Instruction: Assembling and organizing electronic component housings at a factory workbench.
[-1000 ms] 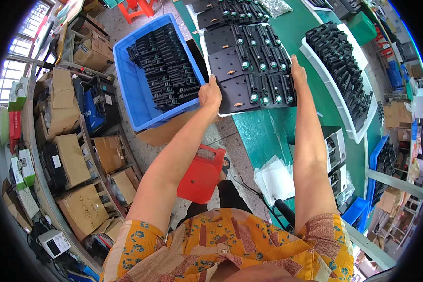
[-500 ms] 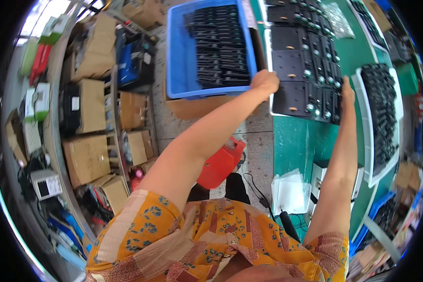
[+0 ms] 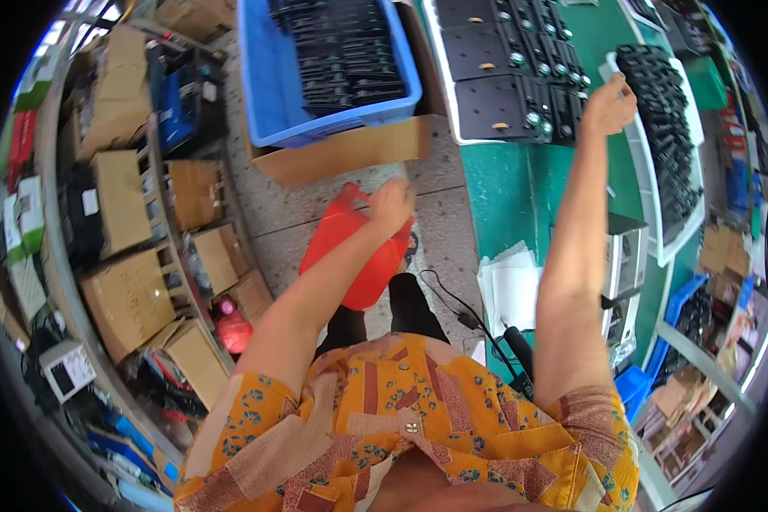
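My left hand (image 3: 391,207) hangs over a red plastic stool-like object (image 3: 333,247) between me and the blue bin; its fingers are blurred, and I cannot tell whether it touches the red plastic. On the right, my right hand (image 3: 610,107) is raised with curled fingers, beside the near end of a white tray (image 3: 651,226) packed with small black parts (image 3: 661,128). Whether something sits between those fingers is hidden. Left of this hand, a white tray (image 3: 454,128) carries rows of black panels (image 3: 491,107) and black pieces with shiny round parts (image 3: 542,119).
A blue bin (image 3: 333,119) of stacked black parts stands over a cardboard box (image 3: 350,154). White sheets (image 3: 510,286) and a boxy device (image 3: 623,264) rest by the green table (image 3: 512,188). Shelves with cartons (image 3: 128,294) line the left. A black cable (image 3: 448,294) trails near my legs.
My left hand has left the gap between bin and panel tray and come down over the red plastic. My right hand has left the panel tray's side, moving toward the other white tray. The view has shifted.
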Demonstrator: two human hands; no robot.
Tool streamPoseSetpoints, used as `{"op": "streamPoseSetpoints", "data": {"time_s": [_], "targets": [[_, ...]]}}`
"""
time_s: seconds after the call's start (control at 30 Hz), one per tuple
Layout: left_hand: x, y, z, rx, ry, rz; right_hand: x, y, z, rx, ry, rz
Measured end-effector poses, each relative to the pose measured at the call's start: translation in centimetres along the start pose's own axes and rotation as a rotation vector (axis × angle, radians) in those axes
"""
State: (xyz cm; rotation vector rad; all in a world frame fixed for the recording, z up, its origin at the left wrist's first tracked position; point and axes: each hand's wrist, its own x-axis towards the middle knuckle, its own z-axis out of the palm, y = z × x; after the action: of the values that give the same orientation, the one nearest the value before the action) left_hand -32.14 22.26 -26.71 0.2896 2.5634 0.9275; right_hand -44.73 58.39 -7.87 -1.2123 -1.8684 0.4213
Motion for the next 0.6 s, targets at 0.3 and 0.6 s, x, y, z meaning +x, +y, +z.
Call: {"op": "streamPoseSetpoints", "data": {"time_s": [0.3, 0.6], "targets": [[-7.3, -12.6, 4.5, 0.665, -0.604, 0.043, -25.1, -0.7, -7.6, 0.602, -0.429, -0.075], [-13.6, -31.0, -5.7, 0.503, -0.521, -0.250, -26.0, 1.7, -5.8, 0.386, -0.412, -0.246]]}}
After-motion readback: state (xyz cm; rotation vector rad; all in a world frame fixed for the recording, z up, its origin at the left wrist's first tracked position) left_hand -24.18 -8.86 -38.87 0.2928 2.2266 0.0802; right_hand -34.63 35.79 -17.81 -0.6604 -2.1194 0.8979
